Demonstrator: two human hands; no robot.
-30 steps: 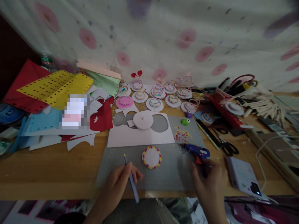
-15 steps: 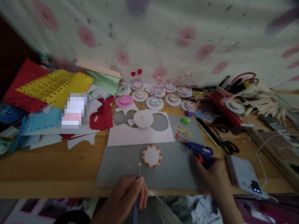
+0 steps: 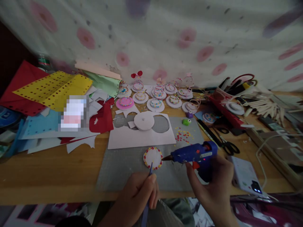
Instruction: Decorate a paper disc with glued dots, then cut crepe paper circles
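My left hand is closed round slim purple tweezers, their tip over the lower part of a small white disc. Red and yellow bits ring the disc's rim, and it lies flat on a grey cutting mat. Whether the tip still carries a bit I cannot tell. In my right hand is a blue hot glue gun, raised above the mat. Its nozzle points left, at the disc's right rim; whether it touches is unclear. Loose red and yellow bits are scattered on the mat behind the gun.
White card with cut-out holes lies behind the disc, a larger white disc on top. Several decorated discs stand farther back. Coloured sheets are piled left. At right are scissors and a white power bank with a cable.
My right hand has lifted the glue gun and brought it left, its nozzle now at the disc. The tweezers' tip, which held a yellow bit, has moved right, over the disc.
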